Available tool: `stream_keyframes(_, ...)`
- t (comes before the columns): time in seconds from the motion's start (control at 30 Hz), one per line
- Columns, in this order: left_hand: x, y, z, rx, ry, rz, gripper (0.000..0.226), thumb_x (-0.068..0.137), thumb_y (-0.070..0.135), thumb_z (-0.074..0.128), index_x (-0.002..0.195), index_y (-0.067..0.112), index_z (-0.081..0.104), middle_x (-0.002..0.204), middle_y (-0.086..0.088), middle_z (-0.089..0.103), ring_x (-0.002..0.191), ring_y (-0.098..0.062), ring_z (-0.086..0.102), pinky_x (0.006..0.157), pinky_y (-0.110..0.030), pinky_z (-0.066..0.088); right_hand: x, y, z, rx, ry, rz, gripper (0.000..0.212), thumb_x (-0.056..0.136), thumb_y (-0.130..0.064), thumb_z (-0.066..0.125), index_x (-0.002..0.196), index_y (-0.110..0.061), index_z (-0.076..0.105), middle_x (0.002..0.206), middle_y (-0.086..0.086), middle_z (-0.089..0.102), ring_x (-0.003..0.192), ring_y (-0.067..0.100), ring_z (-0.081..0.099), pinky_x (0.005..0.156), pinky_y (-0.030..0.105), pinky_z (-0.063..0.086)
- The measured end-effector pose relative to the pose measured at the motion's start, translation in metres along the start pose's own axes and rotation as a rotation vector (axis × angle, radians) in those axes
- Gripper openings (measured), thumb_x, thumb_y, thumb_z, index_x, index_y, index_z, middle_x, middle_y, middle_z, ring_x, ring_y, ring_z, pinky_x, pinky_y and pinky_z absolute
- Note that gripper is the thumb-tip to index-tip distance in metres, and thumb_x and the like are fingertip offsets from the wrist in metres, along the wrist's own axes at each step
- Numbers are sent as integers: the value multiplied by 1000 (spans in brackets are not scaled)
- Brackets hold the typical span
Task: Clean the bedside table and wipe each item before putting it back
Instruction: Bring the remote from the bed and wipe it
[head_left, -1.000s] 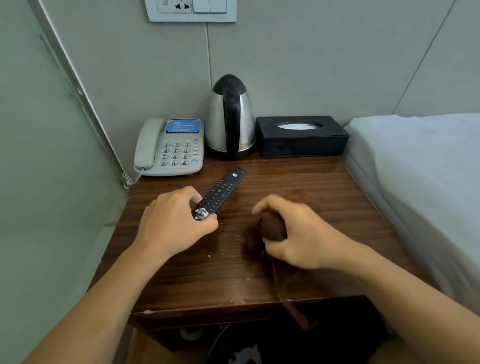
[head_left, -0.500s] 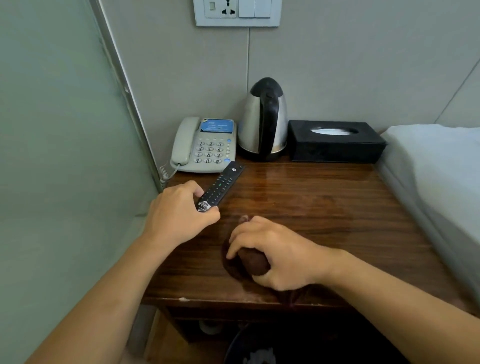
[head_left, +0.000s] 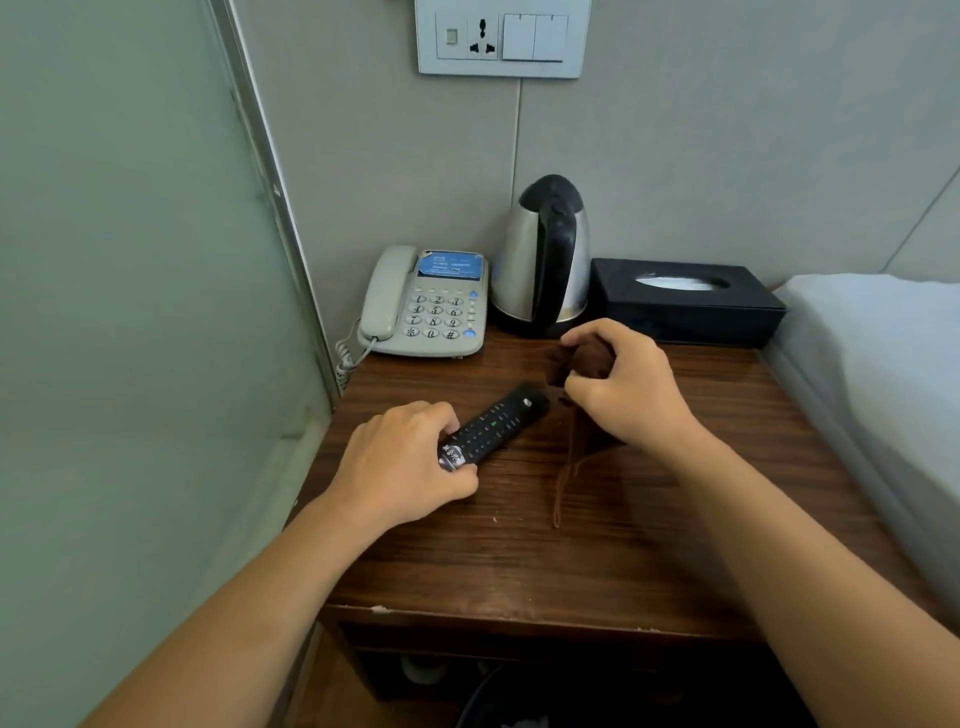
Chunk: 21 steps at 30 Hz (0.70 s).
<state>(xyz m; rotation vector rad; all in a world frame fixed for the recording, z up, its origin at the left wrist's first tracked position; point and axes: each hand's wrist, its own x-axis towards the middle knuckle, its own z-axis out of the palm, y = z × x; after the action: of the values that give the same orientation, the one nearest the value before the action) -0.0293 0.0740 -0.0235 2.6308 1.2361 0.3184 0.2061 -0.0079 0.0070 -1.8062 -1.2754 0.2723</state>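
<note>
Head view, one item in hand, others awaiting.

Item: slim black plastic remote control, lying diagonally at centre frame on the dark wood-grain bedside table. Left hand pinches its near end, thumb and fingers curled round the sides. Judged light, rigid and smooth-cased, so liable to slip; best held by the long edges at the lower end, leaving the button face clear for wiping.

Tool: bunched dark brown cloth, gripped in the curled fingers of the right hand, just right of the remote's far tip; a loose tail trails on the tabletop. Soft, conforms to buttons.

Back row, upper centre of frame, left to right:
- beige corded desk telephone;
- stainless steel kettle with black handle, likely heaviest, take by handle;
- black rectangular tissue box.
</note>
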Motion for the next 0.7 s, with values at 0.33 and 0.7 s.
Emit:
stream_keyframes(0.33, 18, -4, 2, 18, -45, 85, 64, 79, 72, 63, 136, 43, 55, 120, 13, 54, 116, -15, 51, 99, -40, 45, 3, 27, -8, -135, -204, -52, 43, 79, -13, 79, 113, -37, 68, 113, -18, 65, 108, 8, 62, 95, 34, 55)
stream_keyframes(0.7, 46, 20, 25, -169, -66, 173, 49, 85, 58, 72, 127, 33, 71, 110, 10, 58, 111, -16, 55, 93, -39, 50, -17, 34, 21, -390, -368, -276, 47, 93, -48, 64, 136, -29, 61, 131, -7, 49, 116, 18, 44, 105, 34, 41)
